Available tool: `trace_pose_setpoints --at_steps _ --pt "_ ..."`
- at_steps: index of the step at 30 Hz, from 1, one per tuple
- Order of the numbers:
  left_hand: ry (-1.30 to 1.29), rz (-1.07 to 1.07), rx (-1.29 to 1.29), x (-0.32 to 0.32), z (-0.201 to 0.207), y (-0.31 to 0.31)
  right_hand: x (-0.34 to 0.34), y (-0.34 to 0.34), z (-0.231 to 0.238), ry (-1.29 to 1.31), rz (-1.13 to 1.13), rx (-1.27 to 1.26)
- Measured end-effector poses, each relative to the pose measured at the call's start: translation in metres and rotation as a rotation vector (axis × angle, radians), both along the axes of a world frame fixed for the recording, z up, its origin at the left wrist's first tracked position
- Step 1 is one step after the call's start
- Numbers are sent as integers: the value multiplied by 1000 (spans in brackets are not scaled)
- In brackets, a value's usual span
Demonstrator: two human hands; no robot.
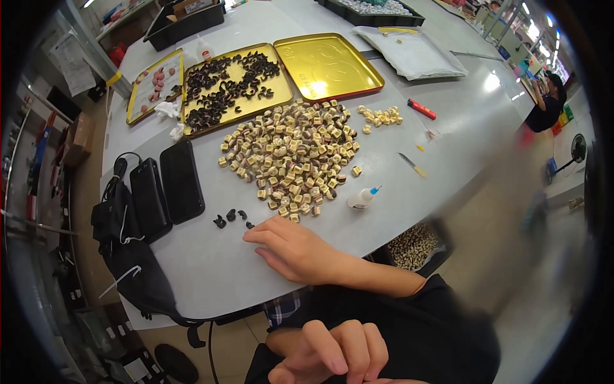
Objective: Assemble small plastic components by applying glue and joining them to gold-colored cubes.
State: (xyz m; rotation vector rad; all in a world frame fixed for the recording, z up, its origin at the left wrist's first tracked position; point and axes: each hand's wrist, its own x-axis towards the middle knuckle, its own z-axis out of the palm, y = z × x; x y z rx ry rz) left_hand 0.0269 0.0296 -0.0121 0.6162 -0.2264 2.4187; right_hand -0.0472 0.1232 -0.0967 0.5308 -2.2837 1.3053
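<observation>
My right hand reaches in from the right over the near part of the table, its fingers stretched out and slightly apart. Just beyond its fingertips lies a small curved black piece, with a few similar black pieces to the left. A large heap of small cream-and-brown block-shaped pieces spreads beyond that hand. Close to the camera at the lower edge, my left hand has its fingers curled in; whatever they hold, if anything, is hidden.
A gold tray carries many dark curved pieces, beside an upturned-looking gold lid. Two black phone-like slabs and a black bag line the left edge. A small white bottle, knife and red marker-like stick lie right.
</observation>
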Motion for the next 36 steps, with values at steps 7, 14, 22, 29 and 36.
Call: trace_pose_setpoints --at_steps 7,14,22,29,36 --pt "-63 -81 39 1 -2 0 1 0 0 -4 -3 12" --pt "-58 -83 19 2 -15 -8 0 0 1 -3 -3 10" --pt "-61 21 112 1 -13 1 -1 -2 0 -1 -6 7" --pt "-43 66 -24 -1 -8 -8 1 0 4 -2 -2 17" --pt "-26 93 51 -3 -10 -13 0 2 5 -6 14 31"
